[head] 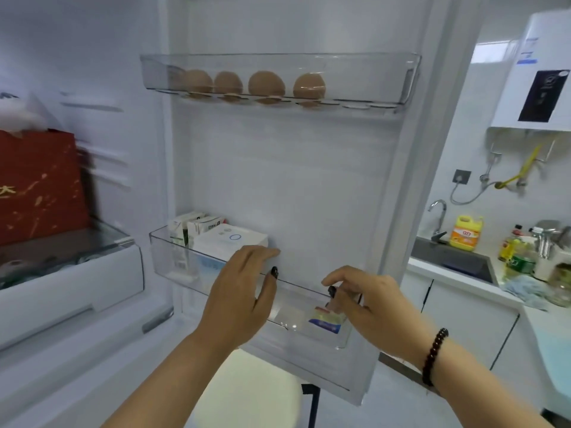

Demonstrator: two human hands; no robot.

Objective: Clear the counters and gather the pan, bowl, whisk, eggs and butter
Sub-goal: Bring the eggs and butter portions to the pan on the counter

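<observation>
We face the open fridge door; left hand relaxed on the lower bin, right hand pinching a small packet, sink counter beyond.

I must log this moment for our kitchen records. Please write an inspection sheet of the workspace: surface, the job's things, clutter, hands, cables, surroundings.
Surface: open fridge door; upper door tray and lower door bin, both clear plastic.
Job's things: four brown eggs in the upper door tray; small packet, maybe butter, in the lower door bin. Pan, bowl, whisk: nothing seen.
Clutter: cartons and white box in the bin; red bag inside the fridge.
Hands: left hand open at the bin rim; right hand, fingers curled above the packet, grip unclear.
Cables: yellow hose under the water heater.
Surroundings: sink, faucet, yellow detergent bottle.
</observation>
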